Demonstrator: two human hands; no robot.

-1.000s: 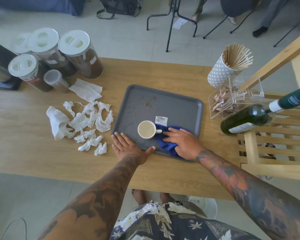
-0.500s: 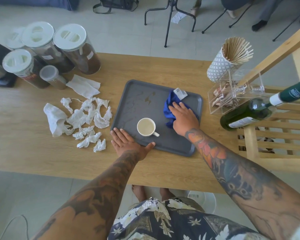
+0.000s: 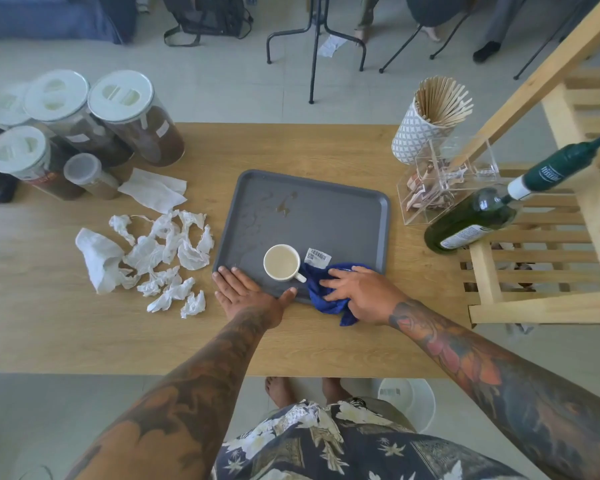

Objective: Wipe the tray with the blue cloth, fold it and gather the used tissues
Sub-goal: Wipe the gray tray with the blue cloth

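Observation:
A dark grey tray (image 3: 340, 216) lies in the middle of the wooden table, with a brown spill mark (image 3: 286, 206) near its far left. My right hand (image 3: 361, 294) presses the crumpled blue cloth (image 3: 326, 296) onto the tray's near right corner; the cloth hangs over the rim and its white label sticks up. My left hand (image 3: 248, 294) lies flat, fingers apart, on the tray's near left corner. A white cup (image 3: 282, 262) with pale liquid stands on the tray between both hands. Several crumpled white used tissues (image 3: 160, 251) lie left of the tray.
Lidded jars (image 3: 118, 116) of brown powder stand at the far left, with a flat napkin (image 3: 155, 192) beside them. At the right are a cup of wooden sticks (image 3: 430, 119), a clear box (image 3: 444, 188), a green bottle (image 3: 482, 216) and a wooden rack (image 3: 568, 220).
My right hand swept the blue cloth from the tray's near right to its far right corner, then back to the near right corner. My left hand stayed on the tray.

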